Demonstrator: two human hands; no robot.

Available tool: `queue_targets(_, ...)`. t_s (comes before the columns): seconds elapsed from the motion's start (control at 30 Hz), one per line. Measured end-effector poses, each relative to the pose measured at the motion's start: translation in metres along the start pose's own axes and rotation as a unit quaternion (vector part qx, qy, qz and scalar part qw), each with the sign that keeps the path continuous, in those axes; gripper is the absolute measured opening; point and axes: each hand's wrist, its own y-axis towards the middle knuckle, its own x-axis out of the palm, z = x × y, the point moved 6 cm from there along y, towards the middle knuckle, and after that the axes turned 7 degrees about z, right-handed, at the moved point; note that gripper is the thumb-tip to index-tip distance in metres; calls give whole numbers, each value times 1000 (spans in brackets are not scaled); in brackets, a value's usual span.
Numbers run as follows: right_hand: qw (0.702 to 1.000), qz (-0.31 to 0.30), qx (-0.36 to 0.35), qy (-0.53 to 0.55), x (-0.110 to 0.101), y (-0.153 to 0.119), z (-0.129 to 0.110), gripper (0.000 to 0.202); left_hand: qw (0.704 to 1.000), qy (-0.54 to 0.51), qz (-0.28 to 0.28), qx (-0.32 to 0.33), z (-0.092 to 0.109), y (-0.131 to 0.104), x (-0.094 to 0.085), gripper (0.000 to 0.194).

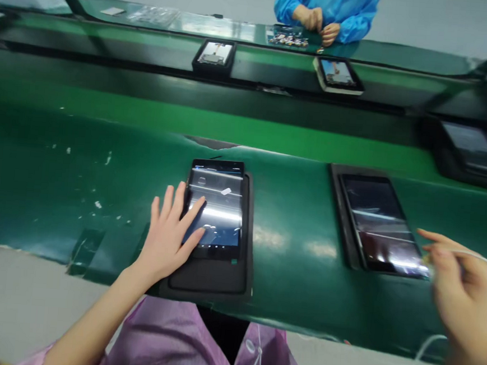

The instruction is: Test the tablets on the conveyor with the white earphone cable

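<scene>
A tablet (220,203) with its screen lit lies tilted a little in a black foam tray (206,278) in front of me. My left hand (165,238) is spread over its left edge, with thumb and a finger touching the screen. To the right, a second tablet (383,224) with a dark, reflecting screen rests on another black tray (341,224). Beside its lower right corner, my right hand (466,290) pinches the end of a white cable (484,259). The cable's plug is blurred, and I cannot tell whether it touches the tablet.
Beyond the green bench (112,189) runs a bright green belt strip (181,121). A blurred tray with a device (473,150) sits at the right. Farther back are two more devices (214,53) in holders. Across the line, a person in a blue smock (328,9) handles small parts (287,38).
</scene>
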Motion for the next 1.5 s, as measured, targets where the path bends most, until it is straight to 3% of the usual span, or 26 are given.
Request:
queue_targets(0.13, 998, -27, -62, 13, 17, 10, -12, 39, 999, -26, 14, -20, -5, -1, 2, 56)
queue_targets(0.33, 995, -58, -76, 17, 39, 13, -9, 34, 998, -44, 22, -46, -8, -3, 1, 56)
queue_targets(0.43, 996, -44, -71, 20, 27, 12, -11, 29, 998, -44, 25, -47, -8, -3, 0, 55)
queue_targets(0.63, 997, 26, -67, 5, -25, -14, -5, 26, 997, -54, 22, -56, -11, -4, 2, 55)
queue_targets(0.73, 997, 6, -79, -3, -30, -30, -4, 28, 995, -66, 24, -66, -13, -4, 2, 55)
queue_targets(0.87, 999, -34, -40, 10, -4, -19, 0, 31, 994, -72, 22, -75, -13, -3, 2, 55)
queue_targets(1.0, 996, -75, -19, 36, 36, 29, 4, 30, 995, -63, 19, -75, -14, -3, 1, 56)
queue_targets(1.1, 996, -74, -14, 44, 47, 59, 4, 28, 995, -59, 7, -79, -19, -5, 3, 57)
queue_targets(1.23, 998, -39, -19, 41, 33, 62, -1, 27, 993, -67, -12, -95, -26, -7, 6, 57)
queue_targets(1.5, 998, -41, -46, 30, 9, 22, -5, 34, 990, -97, -17, -103, -26, -7, 7, 58)
